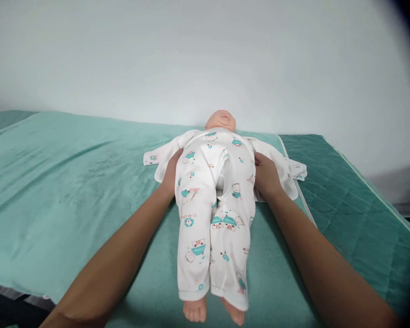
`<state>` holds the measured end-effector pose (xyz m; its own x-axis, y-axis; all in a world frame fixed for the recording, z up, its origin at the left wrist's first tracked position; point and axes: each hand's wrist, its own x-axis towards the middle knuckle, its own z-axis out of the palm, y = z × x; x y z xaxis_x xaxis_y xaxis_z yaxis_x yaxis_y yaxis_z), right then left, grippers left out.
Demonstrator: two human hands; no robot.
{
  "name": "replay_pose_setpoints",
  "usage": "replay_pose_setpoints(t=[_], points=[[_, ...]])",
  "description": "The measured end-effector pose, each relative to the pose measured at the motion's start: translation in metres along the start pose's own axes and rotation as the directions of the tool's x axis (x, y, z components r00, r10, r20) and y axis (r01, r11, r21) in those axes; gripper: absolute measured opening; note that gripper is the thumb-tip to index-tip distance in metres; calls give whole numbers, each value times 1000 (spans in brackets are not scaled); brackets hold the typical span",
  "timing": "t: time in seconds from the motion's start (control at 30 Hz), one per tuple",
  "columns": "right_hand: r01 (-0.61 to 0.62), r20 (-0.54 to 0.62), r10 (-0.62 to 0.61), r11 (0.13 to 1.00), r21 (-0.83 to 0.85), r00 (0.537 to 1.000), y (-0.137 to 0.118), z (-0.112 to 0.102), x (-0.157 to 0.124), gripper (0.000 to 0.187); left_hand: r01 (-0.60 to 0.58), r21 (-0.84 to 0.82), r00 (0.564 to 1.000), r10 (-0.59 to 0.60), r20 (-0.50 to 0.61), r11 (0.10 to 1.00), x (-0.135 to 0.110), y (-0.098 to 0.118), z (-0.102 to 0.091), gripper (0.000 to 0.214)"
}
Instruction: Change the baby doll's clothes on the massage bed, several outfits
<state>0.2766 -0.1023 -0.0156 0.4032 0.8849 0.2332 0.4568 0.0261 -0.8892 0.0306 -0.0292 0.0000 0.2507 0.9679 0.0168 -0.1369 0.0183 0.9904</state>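
Observation:
A baby doll [222, 120] lies on its back, head away from me and bare feet towards me. It wears white printed split-crotch trousers [195, 218], pulled up high over its front. A matching white top [276, 157] spreads out at both sides, its sleeves stretched outwards. My left hand [172, 170] is closed against the doll's left-of-view side at hip height, its fingers hidden behind the trousers. On the opposite side, my right hand [267, 176] grips the doll in the same way, with curled fingers partly tucked behind the cloth.
Under the doll lies a light green sheet [71, 191] with some creases. A darker green quilted mattress cover [348, 196] shows at the right. Behind the bed stands a plain pale wall [157, 59]. The bed's front edge shows at the lower left.

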Motion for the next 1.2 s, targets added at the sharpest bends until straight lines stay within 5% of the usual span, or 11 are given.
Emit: replay_pose_setpoints(t=[0.17, 0.3, 0.37, 0.53, 0.7, 0.93, 1.2], points=[[63, -221, -48, 996, 60, 974, 2, -4, 6, 22, -276, 364, 940, 329, -93, 890, 8, 4, -11, 19], [316, -216, -330, 944, -98, 919, -5, -2, 23, 15, -505, 618, 815, 568, 112, 603, 33, 13, -16, 16], [420, -137, -437, 897, -139, 889, -7, 1, 33, 13, -563, 634, 793, 564, 232, 530, 46, 18, -16, 14], [349, 46, -350, 937, 27, 936, -1, 2, 48, 6, -448, 555, 891, 300, 340, 701, 62, 28, -16, 19], [247, 214, -273, 959, 139, 938, 2, -7, 45, 11, -350, 530, 896, 111, 430, 772, 57, 35, -26, 16], [157, 226, -203, 966, 206, 953, -4, -7, 39, 24, -375, 454, 897, 192, 398, 808, 53, 30, -24, 12], [136, 300, -178, 978, 158, 937, -5, -11, 39, 17, -403, 437, 896, 248, 368, 804, 50, 27, -19, 13]])
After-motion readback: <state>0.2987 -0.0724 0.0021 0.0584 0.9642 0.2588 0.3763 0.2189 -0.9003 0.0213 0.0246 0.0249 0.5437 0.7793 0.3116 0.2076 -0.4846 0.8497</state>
